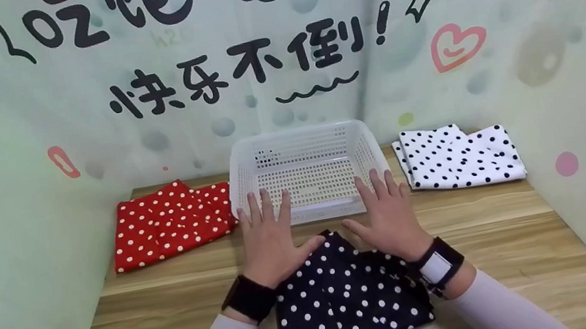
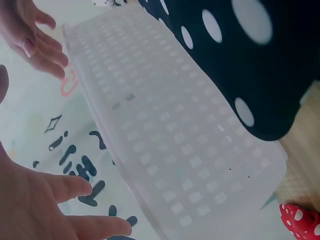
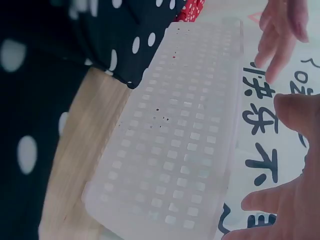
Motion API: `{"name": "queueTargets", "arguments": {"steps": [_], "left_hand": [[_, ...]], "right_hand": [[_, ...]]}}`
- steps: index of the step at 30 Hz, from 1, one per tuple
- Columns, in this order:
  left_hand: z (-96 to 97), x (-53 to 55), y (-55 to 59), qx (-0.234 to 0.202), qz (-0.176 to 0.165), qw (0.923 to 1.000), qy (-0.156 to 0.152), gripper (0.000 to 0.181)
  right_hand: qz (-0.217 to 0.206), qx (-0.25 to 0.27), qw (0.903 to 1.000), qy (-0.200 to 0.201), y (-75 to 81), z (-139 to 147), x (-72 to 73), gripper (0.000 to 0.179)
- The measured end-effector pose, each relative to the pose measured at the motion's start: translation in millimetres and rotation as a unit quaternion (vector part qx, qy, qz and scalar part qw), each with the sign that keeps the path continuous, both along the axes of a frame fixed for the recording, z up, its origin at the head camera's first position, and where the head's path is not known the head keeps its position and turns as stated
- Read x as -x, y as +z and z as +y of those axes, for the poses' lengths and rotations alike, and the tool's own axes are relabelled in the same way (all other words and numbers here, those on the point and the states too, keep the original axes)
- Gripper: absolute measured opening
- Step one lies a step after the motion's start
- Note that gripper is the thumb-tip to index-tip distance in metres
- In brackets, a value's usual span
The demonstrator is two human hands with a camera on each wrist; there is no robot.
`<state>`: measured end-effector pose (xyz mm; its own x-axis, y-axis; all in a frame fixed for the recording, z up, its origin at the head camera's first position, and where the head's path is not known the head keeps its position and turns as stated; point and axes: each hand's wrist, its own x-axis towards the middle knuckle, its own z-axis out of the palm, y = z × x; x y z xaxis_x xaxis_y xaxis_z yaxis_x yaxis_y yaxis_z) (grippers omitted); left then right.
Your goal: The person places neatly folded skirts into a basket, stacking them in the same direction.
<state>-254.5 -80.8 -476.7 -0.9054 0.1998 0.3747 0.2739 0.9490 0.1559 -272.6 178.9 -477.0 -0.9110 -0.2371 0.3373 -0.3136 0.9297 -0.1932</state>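
Note:
Both hands hover with spread fingers over the near side of a white plastic basket (image 1: 313,213), palms down and holding nothing. The left hand (image 1: 272,245) is at the basket's front left, the right hand (image 1: 388,220) at its front right. Beneath the wrists lies a folded black cloth with white dots (image 1: 346,304), nearer the body than the basket. In the left wrist view the basket's perforated wall (image 2: 165,135) fills the middle, with the dark cloth at upper right. The right wrist view shows the same wall (image 3: 170,130) beside the dark cloth.
A folded red cloth with white dots (image 1: 166,224) lies left of the basket. To its right lies a folded white cloth with black dots (image 1: 461,157). The wooden table (image 1: 523,257) meets a printed backdrop (image 1: 284,112) behind the basket.

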Motion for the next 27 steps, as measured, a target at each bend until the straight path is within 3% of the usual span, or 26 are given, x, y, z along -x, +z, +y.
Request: {"name": "queueTargets", "arguments": {"steps": [6,10,13,16,18,20,21,23,24,27], "left_hand": [[7.0,-22.7,-4.9,0.000,0.012,0.9992,-0.038,0.113],[9.3,-37.6,-15.2,0.025,0.037,0.9962,-0.074,0.110],[7.6,-47.1,-23.7,0.035,0.052,0.9934,-0.096,0.108],[3.3,-55.6,-27.7,0.012,0.027,0.9941,-0.104,0.105],[-1.1,-59.3,-29.2,-0.013,0.010,0.9951,-0.097,0.100],[-6.7,-61.3,-31.2,-0.037,-0.002,0.9959,-0.083,0.096],[-9.6,-61.9,-32.4,-0.046,-0.009,0.9963,-0.072,0.095],[-15.4,-63.0,-35.4,-0.066,-0.017,0.9963,-0.053,0.091],[-18.2,-63.6,-36.4,-0.082,-0.030,0.9952,-0.045,0.091],[-26.2,-67.0,-36.4,-0.141,-0.100,0.9847,-0.020,0.089]], "right_hand": [[0.062,0.033,0.9974,0.015,-5.1,16,-13.7,0.092],[0.114,0.052,0.9915,0.034,-6.5,24,-21.9,0.092],[0.128,0.075,0.9878,0.046,-5.1,29,-31.6,0.090],[0.099,0.124,0.9861,0.049,-4.6,35,-45.6,0.085],[0.051,0.168,0.9836,0.044,-6.6,41,-54.0,0.081],[-0.015,0.219,0.9750,0.037,-7.9,49,-60.7,0.078],[-0.052,0.247,0.9671,0.034,-8.7,53,-62.9,0.076],[-0.135,0.310,0.9409,0.027,-10.5,61,-66.1,0.073],[-0.176,0.346,0.9212,0.025,-11.1,66,-67.4,0.071],[-0.282,0.452,0.8461,0.009,-12.6,80,-71.2,0.065]]}}
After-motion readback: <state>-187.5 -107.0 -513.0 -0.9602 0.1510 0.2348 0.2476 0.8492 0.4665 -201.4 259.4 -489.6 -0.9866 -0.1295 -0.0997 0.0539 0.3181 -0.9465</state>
